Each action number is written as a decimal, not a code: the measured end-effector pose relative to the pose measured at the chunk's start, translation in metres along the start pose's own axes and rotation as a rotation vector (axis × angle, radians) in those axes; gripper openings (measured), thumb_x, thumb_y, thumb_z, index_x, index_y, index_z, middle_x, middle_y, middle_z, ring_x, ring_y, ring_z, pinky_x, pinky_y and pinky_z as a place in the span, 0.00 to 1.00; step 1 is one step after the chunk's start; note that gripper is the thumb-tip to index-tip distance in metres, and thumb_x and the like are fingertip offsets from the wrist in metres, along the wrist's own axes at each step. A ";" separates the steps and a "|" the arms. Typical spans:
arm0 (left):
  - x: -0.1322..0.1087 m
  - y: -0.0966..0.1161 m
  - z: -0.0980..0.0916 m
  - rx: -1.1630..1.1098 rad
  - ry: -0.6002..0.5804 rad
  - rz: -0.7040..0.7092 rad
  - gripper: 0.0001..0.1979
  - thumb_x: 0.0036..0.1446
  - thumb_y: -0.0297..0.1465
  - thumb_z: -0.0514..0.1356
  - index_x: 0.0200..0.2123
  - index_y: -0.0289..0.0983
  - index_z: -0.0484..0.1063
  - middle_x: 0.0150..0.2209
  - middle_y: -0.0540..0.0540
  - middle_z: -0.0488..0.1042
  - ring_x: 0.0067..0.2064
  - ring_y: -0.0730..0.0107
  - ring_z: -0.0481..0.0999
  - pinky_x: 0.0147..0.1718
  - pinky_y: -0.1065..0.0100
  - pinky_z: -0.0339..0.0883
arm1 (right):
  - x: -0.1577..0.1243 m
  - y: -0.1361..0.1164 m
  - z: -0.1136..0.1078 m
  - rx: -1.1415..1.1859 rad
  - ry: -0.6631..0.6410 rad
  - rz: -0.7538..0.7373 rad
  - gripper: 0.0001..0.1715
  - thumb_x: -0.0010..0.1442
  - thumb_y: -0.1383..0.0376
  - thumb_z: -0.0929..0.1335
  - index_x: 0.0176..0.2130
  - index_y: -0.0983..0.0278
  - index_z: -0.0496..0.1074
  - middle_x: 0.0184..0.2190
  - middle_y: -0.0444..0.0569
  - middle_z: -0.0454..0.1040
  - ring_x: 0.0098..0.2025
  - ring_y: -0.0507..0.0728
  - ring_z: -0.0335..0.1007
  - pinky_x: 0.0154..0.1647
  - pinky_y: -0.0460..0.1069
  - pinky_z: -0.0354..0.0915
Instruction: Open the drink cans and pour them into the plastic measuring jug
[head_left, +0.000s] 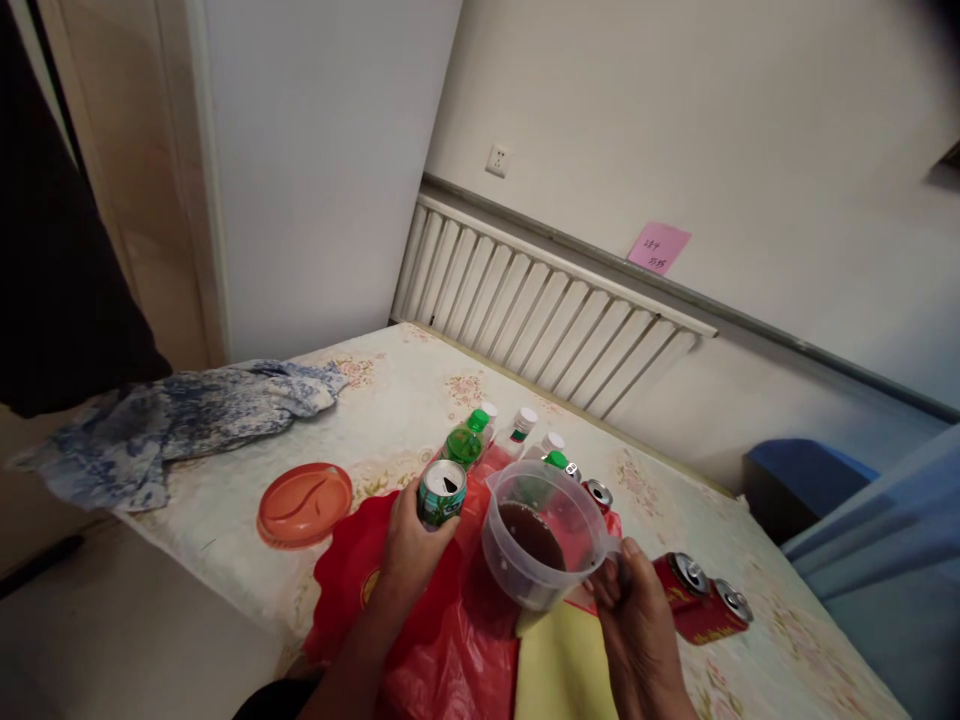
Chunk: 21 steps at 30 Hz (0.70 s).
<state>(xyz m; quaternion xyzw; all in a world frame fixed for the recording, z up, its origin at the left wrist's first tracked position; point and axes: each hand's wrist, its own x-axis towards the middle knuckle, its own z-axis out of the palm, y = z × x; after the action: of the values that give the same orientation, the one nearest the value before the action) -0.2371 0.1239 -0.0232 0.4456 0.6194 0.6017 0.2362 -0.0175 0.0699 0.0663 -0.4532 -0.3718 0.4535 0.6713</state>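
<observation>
My left hand [415, 545] is wrapped round a green and teal drink can [439, 497], whose opened top faces me. On the right, my right hand [634, 620] grips the handle of a clear plastic measuring jug [504, 560]. Dark brown liquid [531, 533] with some bubbles stands in the jug. The can is to the left of the jug's rim, apart from it. Below them spread a red scalloped mat [341, 590], a red plastic bag [450, 670] and a yellow cloth [566, 665].
Behind the jug stand a green bottle [465, 440], clear bottles with white caps [525, 420] and an opened can [598, 494]. Two red cans [709, 605] are at the right. An orange lid [304, 503] and a blue patterned cloth [217, 415] lie left on the flowered tablecloth [405, 390].
</observation>
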 end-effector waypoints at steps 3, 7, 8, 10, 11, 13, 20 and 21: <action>-0.001 -0.002 0.001 -0.031 -0.058 0.041 0.30 0.44 0.33 0.66 0.53 0.41 0.64 0.51 0.39 0.74 0.53 0.52 0.73 0.50 0.56 0.66 | -0.001 -0.018 -0.001 -0.012 0.039 -0.006 0.24 0.56 0.55 0.68 0.20 0.60 0.53 0.16 0.35 0.51 0.18 0.48 0.44 0.19 0.45 0.52; -0.004 0.003 0.003 -0.060 -0.097 0.039 0.32 0.44 0.32 0.65 0.55 0.38 0.62 0.53 0.38 0.71 0.55 0.54 0.71 0.53 0.56 0.64 | -0.001 -0.043 -0.006 -0.085 0.042 -0.020 0.23 0.55 0.54 0.68 0.20 0.60 0.55 0.16 0.36 0.52 0.18 0.48 0.46 0.19 0.46 0.52; -0.006 0.005 0.004 -0.067 -0.110 0.044 0.32 0.44 0.32 0.65 0.55 0.37 0.62 0.53 0.38 0.71 0.55 0.54 0.70 0.55 0.55 0.63 | -0.001 -0.049 -0.007 -0.096 0.055 -0.016 0.23 0.54 0.54 0.68 0.20 0.60 0.55 0.16 0.36 0.52 0.18 0.48 0.46 0.19 0.46 0.52; -0.010 0.010 0.006 -0.075 -0.141 0.064 0.31 0.43 0.31 0.64 0.54 0.35 0.63 0.52 0.38 0.71 0.55 0.53 0.70 0.56 0.54 0.63 | -0.002 -0.059 -0.011 -0.119 0.071 0.009 0.22 0.53 0.54 0.69 0.19 0.61 0.56 0.16 0.36 0.53 0.18 0.48 0.47 0.19 0.46 0.52; -0.013 0.012 0.008 -0.077 -0.161 0.078 0.31 0.43 0.30 0.64 0.53 0.35 0.64 0.52 0.38 0.72 0.55 0.53 0.70 0.55 0.54 0.63 | -0.003 -0.063 -0.013 -0.133 0.073 0.025 0.22 0.52 0.54 0.70 0.19 0.61 0.56 0.15 0.36 0.53 0.18 0.48 0.48 0.19 0.46 0.52; -0.019 0.015 0.011 -0.082 -0.203 0.111 0.30 0.42 0.28 0.63 0.52 0.36 0.65 0.51 0.40 0.72 0.54 0.54 0.71 0.55 0.54 0.64 | -0.006 -0.069 -0.018 -0.176 0.076 0.050 0.23 0.51 0.53 0.70 0.19 0.60 0.56 0.15 0.36 0.54 0.17 0.49 0.49 0.19 0.47 0.53; -0.037 0.022 0.023 -0.109 -0.351 0.204 0.32 0.39 0.24 0.63 0.52 0.37 0.65 0.52 0.40 0.72 0.55 0.53 0.70 0.56 0.52 0.64 | -0.013 -0.080 -0.041 -0.381 0.097 0.017 0.21 0.53 0.49 0.68 0.22 0.61 0.63 0.18 0.41 0.64 0.21 0.52 0.57 0.22 0.49 0.56; -0.038 0.022 0.024 -0.109 -0.365 0.204 0.32 0.39 0.24 0.63 0.53 0.37 0.65 0.52 0.40 0.71 0.56 0.53 0.70 0.56 0.53 0.63 | -0.012 -0.081 -0.044 -0.397 0.093 0.021 0.21 0.53 0.49 0.69 0.22 0.61 0.63 0.18 0.41 0.65 0.21 0.53 0.57 0.22 0.49 0.56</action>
<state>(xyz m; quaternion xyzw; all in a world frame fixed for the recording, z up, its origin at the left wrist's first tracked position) -0.1931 0.1023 -0.0155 0.5939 0.4845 0.5646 0.3062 0.0404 0.0320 0.1286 -0.6008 -0.4178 0.3569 0.5806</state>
